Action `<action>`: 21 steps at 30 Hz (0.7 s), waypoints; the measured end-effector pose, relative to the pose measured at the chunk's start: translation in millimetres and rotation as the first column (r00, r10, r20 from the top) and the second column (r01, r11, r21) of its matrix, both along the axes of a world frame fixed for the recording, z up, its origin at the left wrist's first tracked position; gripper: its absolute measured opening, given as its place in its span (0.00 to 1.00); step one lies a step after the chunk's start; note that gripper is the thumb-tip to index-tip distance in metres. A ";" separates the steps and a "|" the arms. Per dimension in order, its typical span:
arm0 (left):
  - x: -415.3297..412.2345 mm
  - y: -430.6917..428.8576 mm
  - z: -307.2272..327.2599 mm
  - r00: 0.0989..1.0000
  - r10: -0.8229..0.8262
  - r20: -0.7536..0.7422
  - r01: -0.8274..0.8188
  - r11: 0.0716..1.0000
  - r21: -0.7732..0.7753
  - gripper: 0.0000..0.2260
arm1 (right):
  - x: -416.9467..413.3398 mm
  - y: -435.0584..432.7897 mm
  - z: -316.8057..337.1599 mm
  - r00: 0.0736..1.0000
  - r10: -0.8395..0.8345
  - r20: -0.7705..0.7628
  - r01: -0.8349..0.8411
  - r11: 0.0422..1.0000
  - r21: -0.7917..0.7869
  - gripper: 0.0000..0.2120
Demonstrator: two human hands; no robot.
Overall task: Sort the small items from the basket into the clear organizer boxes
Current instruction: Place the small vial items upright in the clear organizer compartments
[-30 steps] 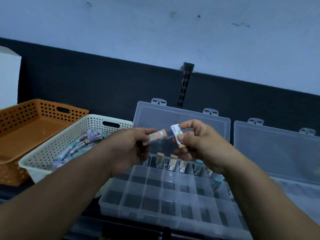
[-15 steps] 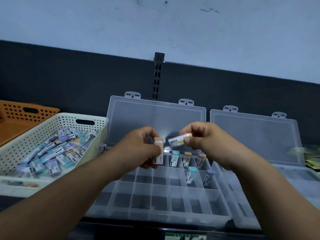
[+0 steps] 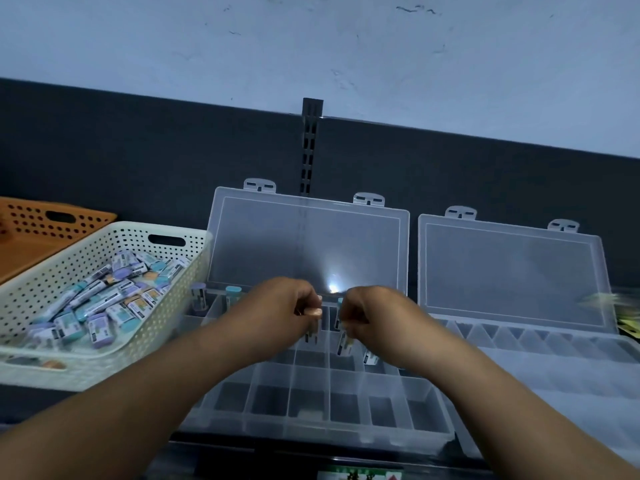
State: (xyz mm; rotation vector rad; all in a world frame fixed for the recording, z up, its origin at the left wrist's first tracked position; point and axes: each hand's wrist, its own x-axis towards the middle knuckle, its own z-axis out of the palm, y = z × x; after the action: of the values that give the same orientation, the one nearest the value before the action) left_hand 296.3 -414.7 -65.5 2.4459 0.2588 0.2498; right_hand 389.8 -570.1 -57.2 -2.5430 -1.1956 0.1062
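A white perforated basket (image 3: 173,303) at the left holds several small capped vials (image 3: 104,303) with labels. In front of me lies an open clear organizer box (image 3: 311,420) with many compartments. My left hand (image 3: 277,313) grips an orange-capped vial (image 3: 313,322) upright over the box's back rows. My right hand (image 3: 374,320) holds a second labelled vial (image 3: 344,342), pointing down into a neighbouring compartment. A purple-capped vial (image 3: 198,296) and a teal-capped vial (image 3: 232,295) stand in the back row at the left. Another vial (image 3: 370,356) shows just under my right hand.
A second open clear organizer box (image 3: 540,362) lies to the right, its lid (image 3: 509,271) leaning on the dark back panel. An orange basket (image 3: 45,230) stands behind the white one. Something yellow-green (image 3: 620,313), blurred, sits at the far right edge.
Both hands have dropped from in front of the lid down to the box's back rows, and the two vials have turned from level to upright. The view has shifted right.
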 end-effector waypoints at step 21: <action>7.3 -8.8 -18.4 0.997 0.047 -0.061 -0.031 0.971 0.236 0.05 | -4.2 -1.0 -20.3 0.995 0.016 0.095 -0.013 0.999 -0.034 0.07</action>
State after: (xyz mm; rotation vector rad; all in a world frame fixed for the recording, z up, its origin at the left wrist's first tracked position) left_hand 303.6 -423.5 -83.8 2.6885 0.3231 0.2276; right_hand 385.5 -571.0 -77.5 -2.5950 -1.2575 0.0088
